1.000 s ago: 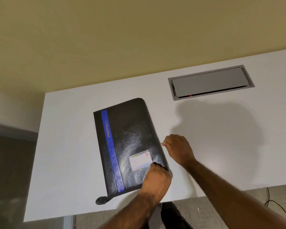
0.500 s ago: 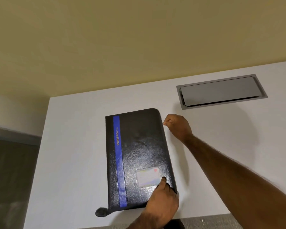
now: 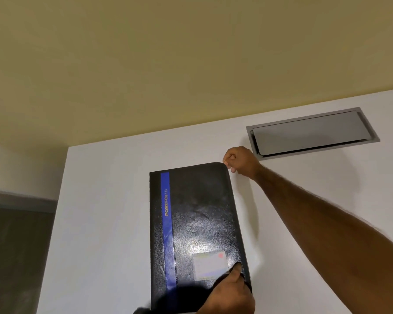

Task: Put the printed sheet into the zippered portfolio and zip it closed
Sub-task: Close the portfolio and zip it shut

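Left hand [image 3: 230,293] was closest to the camera, way down at the bottom of the view, clamping the near right corner of the portfolio [image 3: 195,223]. Its thumb [image 3: 236,269] lay flat on the cover and the other fingers curled in at the right edge, so definitely a grip, not an open palm. Right at the thumb tip, on its left, sat a clear card pocket [image 3: 210,266] with a small red dot on the card. Further left of that hand a blue stripe [image 3: 166,223] ran the length of the cover, with PORTFOLIO in gold letters. A dark tab [image 3: 142,311] poked out well left of the wrist, mostly cut off by the frame.

So the portfolio itself was lying flat on the white table [image 3: 100,223], cover down, stretching away from the left hand toward the right one.

Right hand [image 3: 239,163] was out at the far right corner, arm reaching in from the right. Fingers were curled tight into a pinch right against that corner, touching the edge. Whatever was between the fingertips was too small to make out, honestly.

Just past the right hand's knuckles, a bit to their right, a grey metal hatch [image 3: 311,134] sat flush in the tabletop, near the hand but not touching. Beyond that, a plain yellowish wall [image 3: 191,64].
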Action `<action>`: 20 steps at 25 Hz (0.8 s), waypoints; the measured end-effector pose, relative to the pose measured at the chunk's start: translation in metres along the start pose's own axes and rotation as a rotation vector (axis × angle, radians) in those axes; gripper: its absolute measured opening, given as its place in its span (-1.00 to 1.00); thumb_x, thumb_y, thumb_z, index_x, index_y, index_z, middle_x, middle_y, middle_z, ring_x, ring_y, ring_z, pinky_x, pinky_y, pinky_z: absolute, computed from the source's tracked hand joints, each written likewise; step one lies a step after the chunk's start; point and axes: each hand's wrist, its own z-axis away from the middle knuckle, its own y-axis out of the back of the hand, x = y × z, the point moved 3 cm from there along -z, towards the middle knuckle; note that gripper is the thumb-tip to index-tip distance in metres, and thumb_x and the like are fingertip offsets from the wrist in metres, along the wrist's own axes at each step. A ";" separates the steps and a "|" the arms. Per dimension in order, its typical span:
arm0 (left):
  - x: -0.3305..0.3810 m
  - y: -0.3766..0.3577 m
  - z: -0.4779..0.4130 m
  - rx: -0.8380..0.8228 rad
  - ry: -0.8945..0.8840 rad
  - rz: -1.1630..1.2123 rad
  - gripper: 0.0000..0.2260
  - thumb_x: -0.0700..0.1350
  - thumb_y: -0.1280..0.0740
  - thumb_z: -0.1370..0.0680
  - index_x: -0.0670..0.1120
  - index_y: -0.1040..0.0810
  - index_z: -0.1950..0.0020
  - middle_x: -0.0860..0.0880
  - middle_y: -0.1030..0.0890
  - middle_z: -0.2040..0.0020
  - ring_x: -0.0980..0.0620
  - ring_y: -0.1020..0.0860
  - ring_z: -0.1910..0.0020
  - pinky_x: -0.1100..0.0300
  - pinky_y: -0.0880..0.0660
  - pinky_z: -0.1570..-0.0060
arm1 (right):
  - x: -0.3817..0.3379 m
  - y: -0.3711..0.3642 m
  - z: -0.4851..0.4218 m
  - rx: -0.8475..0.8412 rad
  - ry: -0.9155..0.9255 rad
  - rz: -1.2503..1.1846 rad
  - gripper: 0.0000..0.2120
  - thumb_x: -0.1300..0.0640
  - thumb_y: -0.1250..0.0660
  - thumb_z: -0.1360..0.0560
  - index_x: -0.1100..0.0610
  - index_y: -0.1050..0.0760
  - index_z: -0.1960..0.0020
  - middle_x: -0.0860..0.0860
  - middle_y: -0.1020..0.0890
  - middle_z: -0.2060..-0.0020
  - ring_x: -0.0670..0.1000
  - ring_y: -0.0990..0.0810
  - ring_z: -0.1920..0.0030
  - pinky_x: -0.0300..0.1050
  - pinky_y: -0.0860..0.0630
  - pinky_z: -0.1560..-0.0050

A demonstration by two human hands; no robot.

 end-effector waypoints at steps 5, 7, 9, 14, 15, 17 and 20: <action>-0.014 0.015 -0.003 -0.098 -0.122 0.110 -0.82 -0.01 -0.49 -0.20 0.08 -0.61 0.25 0.14 -0.57 0.32 0.11 -0.55 0.28 0.02 -0.47 -0.28 | -0.020 0.002 -0.021 -0.191 -0.068 0.070 -0.84 0.34 -0.26 -0.50 0.27 -0.63 0.06 0.08 -0.64 0.25 0.00 -0.60 0.31 -0.30 -0.45 0.40; -0.057 0.050 -0.016 0.066 -0.057 0.331 -0.84 0.05 -0.35 -0.44 0.00 -0.65 0.15 0.07 -0.58 0.26 0.02 -0.53 0.29 0.09 -0.49 0.05 | -0.022 0.000 -0.024 -0.197 -0.103 0.046 -0.82 0.36 -0.24 -0.48 0.31 -0.62 0.04 0.14 -0.64 0.24 0.01 -0.60 0.32 -0.27 -0.48 0.40; -0.143 0.076 -0.045 0.200 0.259 0.358 -0.78 0.00 -0.25 -0.56 -0.07 -0.65 0.07 -0.03 -0.58 0.21 -0.06 -0.53 0.26 0.07 -0.49 0.24 | -0.021 -0.001 -0.022 -0.174 -0.133 -0.022 -0.80 0.39 -0.22 -0.46 0.37 -0.60 0.04 0.16 -0.60 0.28 0.03 -0.58 0.34 -0.25 -0.50 0.41; -0.299 0.072 -0.107 0.189 0.774 0.782 -0.73 0.07 -0.25 -0.61 -0.07 -0.62 -0.10 -0.12 -0.63 -0.08 -0.17 -0.57 -0.07 0.01 -0.51 -0.05 | -0.012 -0.009 -0.008 -0.059 -0.243 -0.306 -0.88 0.30 -0.30 -0.49 0.29 -0.61 0.06 0.12 -0.60 0.27 0.06 -0.54 0.31 -0.14 -0.57 0.33; -0.307 0.072 -0.120 0.142 0.779 0.883 -0.76 0.08 -0.28 -0.59 -0.06 -0.63 -0.02 -0.09 -0.66 -0.04 -0.15 -0.59 -0.05 0.03 -0.51 -0.05 | -0.010 -0.010 -0.005 -0.043 -0.269 -0.356 -0.88 0.28 -0.31 -0.49 0.29 -0.61 0.05 0.09 -0.60 0.27 0.06 -0.53 0.30 -0.14 -0.57 0.32; -0.314 0.073 -0.142 0.077 0.770 1.019 -0.79 0.07 -0.36 -0.54 -0.04 -0.64 0.13 -0.03 -0.67 0.08 -0.09 -0.62 0.04 0.07 -0.55 -0.02 | -0.008 -0.013 0.002 -0.026 -0.310 -0.471 -0.89 0.29 -0.31 -0.49 0.29 -0.59 0.06 0.02 -0.60 0.29 0.04 -0.51 0.31 -0.15 -0.56 0.32; -0.317 0.067 -0.160 -0.007 0.772 1.022 -0.82 0.01 -0.45 -0.42 -0.08 -0.67 0.11 -0.04 -0.67 0.13 -0.08 -0.64 0.10 0.02 -0.62 -0.02 | -0.007 -0.015 0.012 -0.010 -0.322 -0.574 -0.87 0.33 -0.29 -0.50 0.24 -0.60 0.03 0.03 -0.55 0.29 -0.02 -0.49 0.35 -0.20 -0.54 0.34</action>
